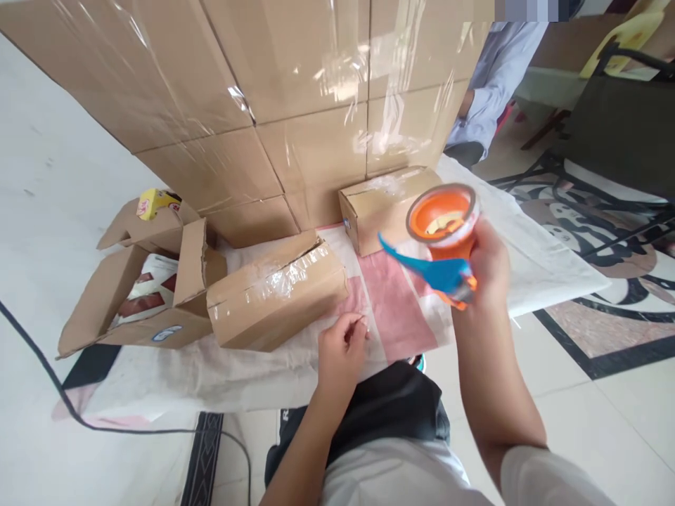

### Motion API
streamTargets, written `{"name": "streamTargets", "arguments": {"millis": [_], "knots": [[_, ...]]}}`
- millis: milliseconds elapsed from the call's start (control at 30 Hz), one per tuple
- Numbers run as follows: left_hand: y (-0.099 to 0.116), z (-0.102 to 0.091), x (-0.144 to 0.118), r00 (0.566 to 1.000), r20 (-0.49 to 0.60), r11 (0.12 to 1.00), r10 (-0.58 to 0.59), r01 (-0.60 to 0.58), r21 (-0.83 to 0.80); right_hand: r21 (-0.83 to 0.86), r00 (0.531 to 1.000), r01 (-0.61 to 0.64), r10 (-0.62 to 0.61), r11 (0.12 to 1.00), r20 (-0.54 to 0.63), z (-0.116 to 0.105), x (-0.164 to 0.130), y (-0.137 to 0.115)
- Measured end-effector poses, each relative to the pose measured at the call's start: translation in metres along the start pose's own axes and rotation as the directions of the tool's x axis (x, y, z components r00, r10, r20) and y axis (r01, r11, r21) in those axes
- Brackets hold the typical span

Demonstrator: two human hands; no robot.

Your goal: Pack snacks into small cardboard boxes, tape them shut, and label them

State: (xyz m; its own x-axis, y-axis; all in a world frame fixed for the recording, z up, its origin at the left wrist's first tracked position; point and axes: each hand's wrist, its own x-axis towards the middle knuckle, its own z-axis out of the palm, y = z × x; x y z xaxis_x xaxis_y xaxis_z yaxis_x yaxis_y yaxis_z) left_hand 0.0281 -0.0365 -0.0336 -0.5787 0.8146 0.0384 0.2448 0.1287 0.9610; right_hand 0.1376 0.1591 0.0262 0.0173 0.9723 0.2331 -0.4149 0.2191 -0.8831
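A pale cloth (538,260) covers the floor (47,176), bearing two taped boxes (277,295) (382,204) and an open carton (137,295).

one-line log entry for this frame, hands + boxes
right hand: holds tape dispenser raised | left hand: fingers pinched, on cloth beside taped box | second taped box behind | open box far left

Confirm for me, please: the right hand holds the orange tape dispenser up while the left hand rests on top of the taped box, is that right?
Not quite. The head view shows the left hand on the cloth just beside the taped box, not on top of it. The rest holds: the right hand holds the orange tape dispenser up.
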Motion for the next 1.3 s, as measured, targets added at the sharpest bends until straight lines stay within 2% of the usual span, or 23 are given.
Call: {"name": "streamTargets", "arguments": {"millis": [100,167,233,300,333,367,400,433,467,533,567,600,700,767,867,933,1000,1033,1100,1167,1233,1267,1300], "knots": [[0.018,-0.015,-0.004,1.000,-0.019,0.993,0.016,-0.019,-0.120,-0.190,0.996,0.083,-0.078,0.978,0.035,-0.007,-0.011,0.023],[0.028,-0.023,-0.005,0.997,-0.071,0.982,-0.006,-0.007,-0.188,-0.402,0.982,0.048,0.030,0.914,0.187,-0.016,-0.019,0.046],[0.034,-0.031,-0.005,0.993,-0.117,0.975,-0.018,-0.008,-0.223,-0.604,0.952,0.092,0.107,0.792,0.285,-0.026,-0.022,0.059],[0.035,-0.038,-0.006,0.990,-0.141,0.972,-0.014,-0.019,-0.233,-0.723,0.950,0.274,-0.059,0.634,0.308,-0.031,-0.024,0.053],[0.035,-0.040,-0.007,0.988,-0.151,0.974,-0.011,-0.024,-0.225,-0.736,0.921,0.386,-0.192,0.555,0.338,-0.030,-0.026,0.043],[0.035,-0.042,-0.008,0.987,-0.160,0.977,-0.005,-0.029,-0.210,-0.711,0.866,0.500,-0.305,0.494,0.397,-0.026,-0.030,0.030],[0.035,-0.043,-0.010,0.987,-0.163,0.981,0.004,-0.035,-0.192,-0.639,0.795,0.607,-0.350,0.472,0.496,-0.018,-0.036,0.015],[0.035,-0.044,-0.011,0.987,-0.161,0.983,0.014,-0.043,-0.179,-0.516,0.703,0.691,-0.304,0.506,0.643,-0.009,-0.043,0.000],[0.036,-0.044,-0.012,0.988,-0.154,0.984,0.025,-0.052,-0.172,-0.367,0.582,0.727,-0.236,0.580,0.779,0.003,-0.051,-0.012],[0.039,-0.045,-0.012,0.989,-0.146,0.981,0.034,-0.062,-0.186,-0.159,0.381,0.688,-0.166,0.708,0.910,0.028,-0.066,-0.029],[0.040,-0.045,-0.011,0.989,-0.145,0.976,0.028,-0.059,-0.211,-0.108,0.325,0.661,-0.153,0.743,0.933,0.040,-0.071,-0.033],[0.041,-0.047,-0.009,0.989,-0.147,0.967,0.015,-0.052,-0.249,-0.087,0.300,0.646,-0.147,0.758,0.943,0.051,-0.073,-0.035],[0.041,-0.056,-0.007,0.988,-0.144,0.919,-0.063,0.001,-0.395,-0.084,0.267,0.625,-0.111,0.776,0.957,0.081,-0.066,-0.032],[0.039,-0.066,-0.011,0.983,-0.107,0.894,-0.146,0.085,-0.441,-0.096,0.268,0.598,-0.086,0.796,0.959,0.102,-0.054,-0.029],[0.036,-0.079,-0.025,0.973,-0.105,0.926,-0.206,0.159,-0.341,-0.123,0.263,0.535,-0.026,0.836,0.965,0.135,-0.035,-0.024],[0.035,-0.086,-0.033,0.965,-0.244,0.988,-0.100,0.068,-0.138,-0.132,0.222,0.499,0.021,0.856,0.975,0.152,-0.027,-0.019],[0.035,-0.091,-0.032,0.897,-0.398,0.971,0.191,-0.112,0.212,-0.139,0.175,0.516,0.055,0.845,0.983,0.163,-0.025,-0.012],[0.035,-0.093,-0.028,0.839,-0.404,0.893,0.363,-0.190,0.408,-0.144,0.157,0.552,0.068,0.821,0.985,0.165,-0.025,-0.008],[0.034,-0.095,-0.016,0.757,-0.258,0.667,0.600,-0.296,0.684,-0.149,0.124,0.660,0.089,0.736,0.988,0.169,-0.026,0.002],[0.032,-0.095,-0.003,0.769,-0.093,0.531,0.633,-0.343,0.775,-0.133,0.088,0.771,0.103,0.622,0.991,0.174,-0.024,0.013],[0.030,-0.093,0.005,0.811,-0.018,0.512,0.585,-0.352,0.784,-0.116,0.087,0.835,0.080,0.538,0.993,0.183,-0.017,0.019],[0.029,-0.091,0.007,0.826,-0.010,0.518,0.563,-0.344,0.783,-0.125,0.122,0.844,0.041,0.522,0.992,0.189,-0.013,0.020],[0.029,-0.090,0.007,0.836,-0.010,0.524,0.548,-0.334,0.784,-0.150,0.186,0.838,-0.017,0.525,0.982,0.194,-0.008,0.018]]}}
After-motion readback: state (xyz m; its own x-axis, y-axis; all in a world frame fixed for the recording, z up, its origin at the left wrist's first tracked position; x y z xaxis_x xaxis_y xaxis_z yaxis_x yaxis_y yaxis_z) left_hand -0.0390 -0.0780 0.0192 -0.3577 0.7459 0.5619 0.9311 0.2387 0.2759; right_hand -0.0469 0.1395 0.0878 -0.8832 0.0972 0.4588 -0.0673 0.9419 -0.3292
